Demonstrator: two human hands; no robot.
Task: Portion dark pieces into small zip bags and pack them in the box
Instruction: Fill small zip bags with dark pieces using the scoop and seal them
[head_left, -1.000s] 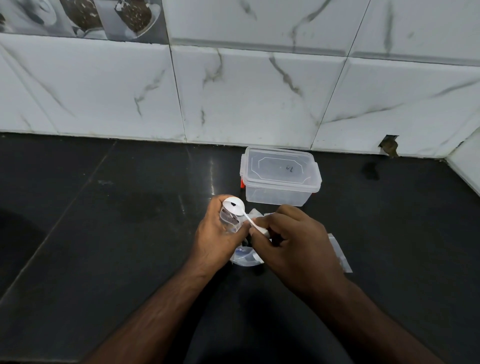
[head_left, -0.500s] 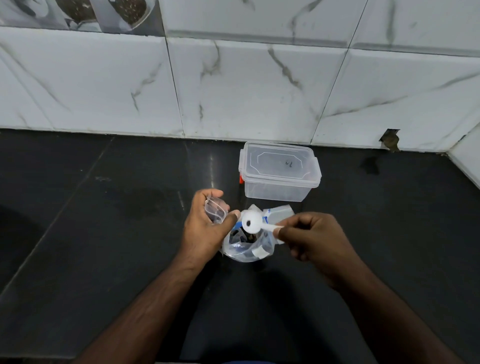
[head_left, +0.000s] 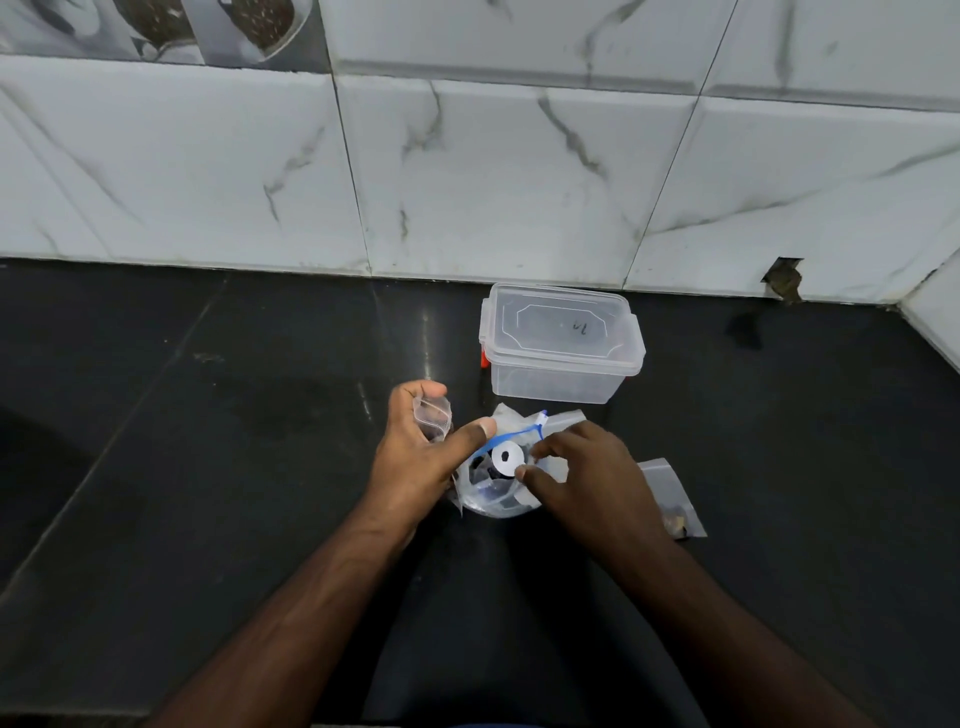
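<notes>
Only the head view here, so everything is placed relative to the clear plastic box (head_left: 563, 343), which sits lidded at the back of the dark bench (head_left: 208, 467), close to the tiled wall (head_left: 467, 171).

Just in front of the box, slightly to its left, is the big supply bag (head_left: 491, 493) with the blue zip strip, mouth open and dark pieces (head_left: 480, 470) visible inside. The right hand (head_left: 587, 478) is over that bag with its grip pinched on a white spoon (head_left: 506, 460), bowl facing up with one dark piece in it. The left hand (head_left: 415, 457) is left of the bag, fingers curled around a small zip bag (head_left: 434, 421) held upright, thumb stretched toward the big bag's rim. In front of the box and to the right, on the bench, lies another small bag (head_left: 670, 499) with what looks like dark bits in its lower corner, so I'd guess that one's already portioned.

The step looks like scooping for the bag in the left hand. How I'd do it well: keep the spoon level while lifting it out so the piece doesn't roll off, use the left fingers to keep the little bag's mouth spread wide, bring the bag close to the spoon rather than travelling far, then tip the spoon right inside the opening. The box lid looks like it's still on, so it'll need opening before anything gets packed.
</notes>
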